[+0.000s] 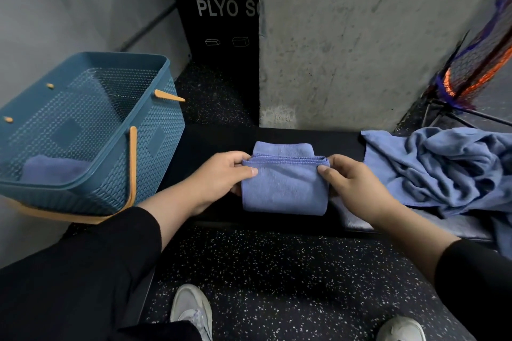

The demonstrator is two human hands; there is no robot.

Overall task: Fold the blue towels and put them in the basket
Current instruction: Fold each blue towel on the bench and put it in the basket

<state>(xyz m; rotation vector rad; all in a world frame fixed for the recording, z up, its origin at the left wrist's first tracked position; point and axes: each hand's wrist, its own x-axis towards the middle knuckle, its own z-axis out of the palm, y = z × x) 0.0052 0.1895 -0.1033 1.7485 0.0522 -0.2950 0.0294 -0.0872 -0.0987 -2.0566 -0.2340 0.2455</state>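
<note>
Underfoot, a black rubber floor (pixel 277 271) flecked with white; against it a low black padded bench (pixel 210 144), matte and smooth, set before a rough grey concrete wall (pixel 360 36) with pitted marks; behind, a black box (pixel 221 22) lettered "PLYO"; at far right, dark netting (pixel 476 63) with orange and purple cord. On the bench: one folded blue towel (pixel 285 188), soft nap, stitched hems stacked along its far edge, a tidy rectangle; left hand (pixel 221 174) grasping its left edge, thumb on top; right hand (pixel 357 183) grasping the right edge likewise; black sleeves on both arms. Just right, a crumpled heap of blue towels (pixel 443 169), loose and creased. Left of the bench, a teal woven-pattern plastic basket (pixel 144 158), tan handles, tilted; another folded towel (pixel 52 170) lies inside. Two pale shoes (pixel 191 310) below.
</note>
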